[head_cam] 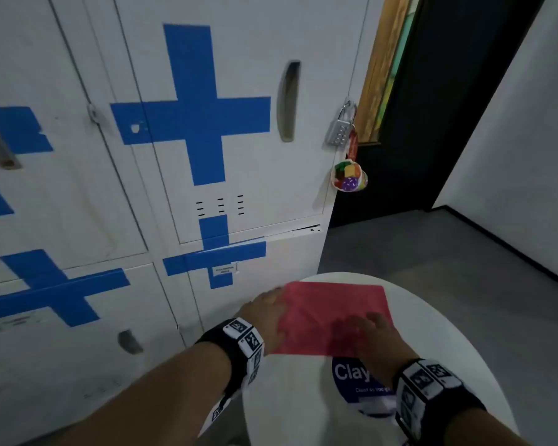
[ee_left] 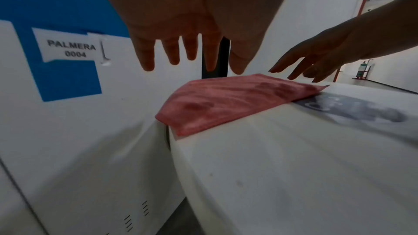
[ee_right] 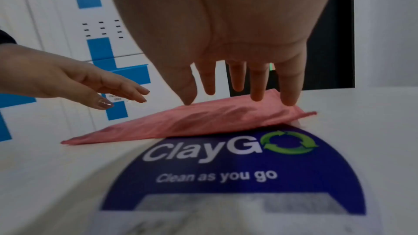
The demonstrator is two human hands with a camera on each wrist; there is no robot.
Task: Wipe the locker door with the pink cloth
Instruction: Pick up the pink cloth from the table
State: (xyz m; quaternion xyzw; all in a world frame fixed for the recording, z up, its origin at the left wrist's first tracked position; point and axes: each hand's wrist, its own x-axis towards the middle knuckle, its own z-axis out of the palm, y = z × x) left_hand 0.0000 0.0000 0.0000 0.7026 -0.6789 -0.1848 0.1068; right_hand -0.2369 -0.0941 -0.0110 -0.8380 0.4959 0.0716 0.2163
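A folded pink cloth [head_cam: 332, 310] [ee_left: 226, 99] [ee_right: 203, 121] lies flat on a white round table [head_cam: 438, 342], next to the lockers. My left hand [head_cam: 268, 309] [ee_left: 192, 56] is open with spread, straight fingers, just over the cloth's left edge. In the right wrist view the left hand [ee_right: 95, 85] hovers slightly above the cloth. My right hand [head_cam: 371, 329] [ee_right: 237, 87] is open too, and its straight fingertips touch the near right part of the cloth. The white locker door [head_cam: 258, 162] with a blue tape cross stands ahead.
A combination padlock [head_cam: 340, 130] and a colourful charm [head_cam: 348, 177] hang at the door's right edge. A blue ClayGo sticker [head_cam: 351, 378] [ee_right: 237, 167] covers part of the table under my right wrist. More lockers [head_cam: 62, 188] stand to the left, and grey floor [head_cam: 432, 252] lies to the right.
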